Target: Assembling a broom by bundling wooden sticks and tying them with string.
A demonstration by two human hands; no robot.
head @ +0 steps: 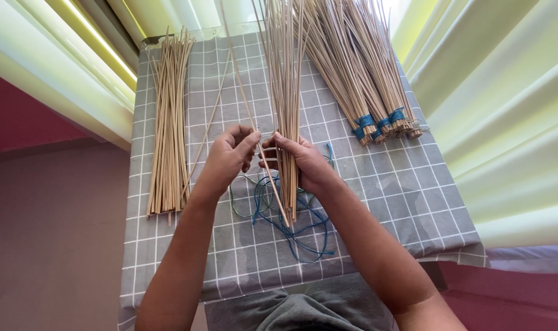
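Note:
My right hand (303,162) grips a bunch of thin pale sticks (285,79) that stands nearly upright over the table. My left hand (230,156) pinches a single stick (242,86) beside that bunch, fingertips almost touching the right hand. Loose blue cord (297,236) lies coiled on the checked grey cloth (383,190) just under both hands.
A loose pile of sticks (169,122) lies at the left of the cloth. Several bundles bound with blue cord (377,119) lie at the back right. Pale curtains (505,110) hang on both sides. The table's near edge meets my grey clothing (297,309).

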